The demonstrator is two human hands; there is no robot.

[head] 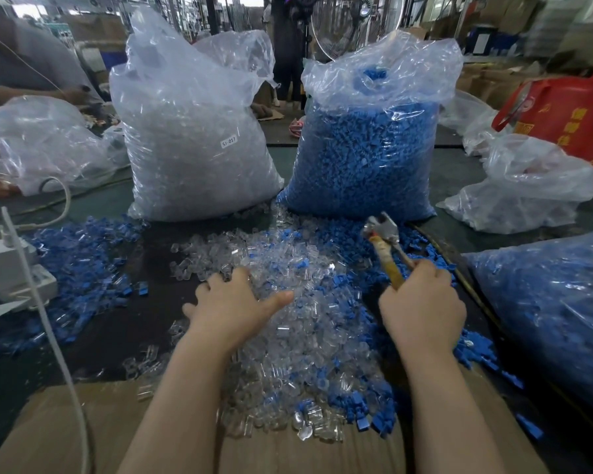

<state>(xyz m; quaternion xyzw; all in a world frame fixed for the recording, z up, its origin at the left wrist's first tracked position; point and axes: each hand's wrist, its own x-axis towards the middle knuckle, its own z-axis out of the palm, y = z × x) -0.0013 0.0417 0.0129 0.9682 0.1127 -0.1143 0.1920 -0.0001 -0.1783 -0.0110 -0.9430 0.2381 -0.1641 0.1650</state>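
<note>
A heap of small clear plastic caps mixed with small blue plastic pieces covers the dark table in front of me. My left hand lies palm down on the clear caps, thumb stretched to the right and fingertips sunk into the pile. My right hand grips the yellowish handles of a pair of metal pliers. The pliers' jaws point up and away over the blue pieces and hold nothing that I can see.
Two tall plastic bags stand behind the heap: one of clear caps, one of blue pieces. Another bag of blue pieces lies at right. A white cable and power strip are at left. Cardboard lies nearest me.
</note>
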